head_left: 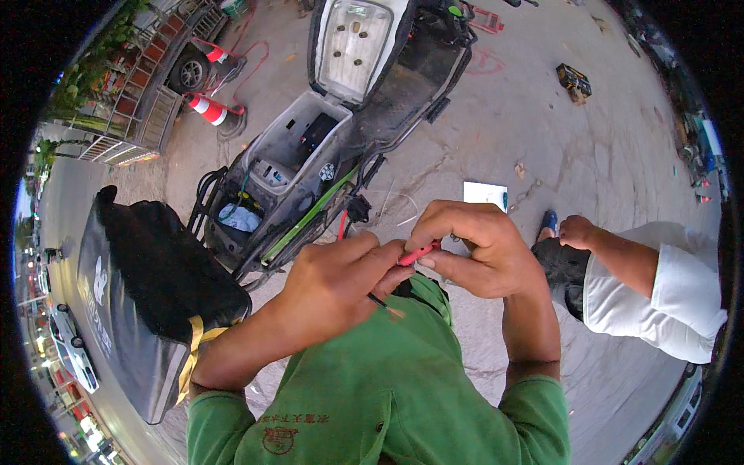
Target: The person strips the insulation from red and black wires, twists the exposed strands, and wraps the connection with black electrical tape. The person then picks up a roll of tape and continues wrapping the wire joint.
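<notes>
In front of my chest, my left hand (pixel 337 279) and my right hand (pixel 480 248) are both closed in a pinch on a red wire (pixel 415 254). Only a short, thick red length shows between my fingertips; whether tape is wrapped on it I cannot tell. Out of the underside of my left hand sticks a black wire (pixel 377 301), its end stripped to frayed copper strands (pixel 396 313). Another red length (pixel 342 224) rises just beyond my left knuckles, beside the scooter. The scooter (pixel 341 139) stands ahead with its seat (pixel 361 48) tipped up and its grey storage bin (pixel 310 167) exposed.
A large black delivery box (pixel 132 310) is at my left. On my right stands a person in a white top (pixel 651 287). A white sheet (pixel 487 194) and a black-and-yellow box (pixel 573 81) lie on the pavement. Traffic cones (pixel 213 112) stand far left, near a trailer (pixel 151 101).
</notes>
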